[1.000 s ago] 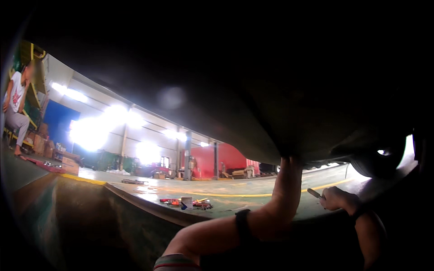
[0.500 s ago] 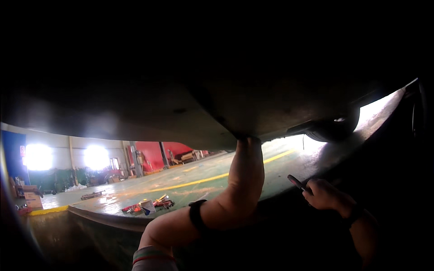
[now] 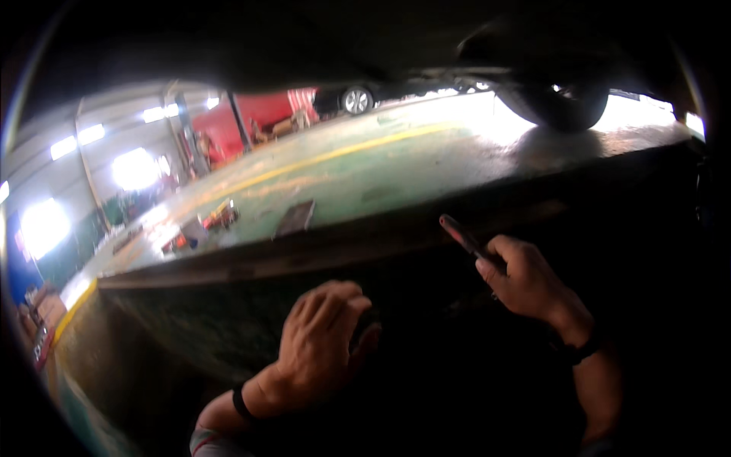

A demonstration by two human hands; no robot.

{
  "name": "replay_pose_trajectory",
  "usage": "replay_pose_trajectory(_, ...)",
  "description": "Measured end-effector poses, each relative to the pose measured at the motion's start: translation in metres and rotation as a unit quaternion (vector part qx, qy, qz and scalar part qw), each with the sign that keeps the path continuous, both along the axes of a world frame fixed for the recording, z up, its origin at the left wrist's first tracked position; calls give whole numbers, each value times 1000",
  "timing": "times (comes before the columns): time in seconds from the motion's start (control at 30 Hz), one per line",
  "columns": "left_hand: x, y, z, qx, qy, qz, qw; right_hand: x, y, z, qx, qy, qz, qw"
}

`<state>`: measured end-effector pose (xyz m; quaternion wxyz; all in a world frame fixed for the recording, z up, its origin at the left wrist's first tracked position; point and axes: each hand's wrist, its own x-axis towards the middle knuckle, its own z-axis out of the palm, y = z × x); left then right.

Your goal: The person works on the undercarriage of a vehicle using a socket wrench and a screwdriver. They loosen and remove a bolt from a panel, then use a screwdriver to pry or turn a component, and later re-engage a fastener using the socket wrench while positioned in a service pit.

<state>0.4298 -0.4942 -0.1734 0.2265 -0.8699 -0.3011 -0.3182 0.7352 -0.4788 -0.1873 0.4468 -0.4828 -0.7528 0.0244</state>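
My left hand point(image 3: 316, 335) is in front of the pit wall, its back toward me and its fingers curled. Something dark shows at its palm side, too deep in shadow to name. To the right, my right hand point(image 3: 529, 282) grips a slim dark tool point(image 3: 461, 234) with a rounded, reddish end that points up and left. The hand hides the tool's lower part, so its exact kind is unclear. Both hands are apart from each other and below the dark underside of a vehicle point(image 3: 304, 61).
The pit's edge point(image 3: 251, 263) runs across, with the green shop floor point(image 3: 358, 183) beyond. Scattered tools point(image 3: 221, 215) and a flat dark plate point(image 3: 295, 218) lie on it. A tyre point(image 3: 575, 107) stands at the upper right; another car's wheel point(image 3: 356, 100) is farther off.
My left hand has come down from the vehicle's underside, where it was hidden, and is now curled at pit-edge level. My right hand still holds the slim tool. The view has shifted and tilted.
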Motion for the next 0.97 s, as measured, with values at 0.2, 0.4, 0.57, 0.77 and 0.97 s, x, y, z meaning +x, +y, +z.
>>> replay_pose_trajectory(0.2,-50,-39,-175,-409,-161,117,890,-25,45,27,-62,2,16,998)
replay_pose_trajectory(0.4,-98,-83,-262,-594,-306,238,705,-96,109,67,-255,140,43,956)
replay_pose_trajectory(0.57,-140,-111,-322,-595,-379,284,650,-163,178,94,-257,100,61,959)
replay_pose_trajectory(0.77,-204,-127,-341,-621,-404,334,583,-282,211,135,-217,30,37,975)
replay_pose_trajectory(0.97,-284,-133,-326,-601,-444,373,550,-387,302,114,-206,-74,162,962)
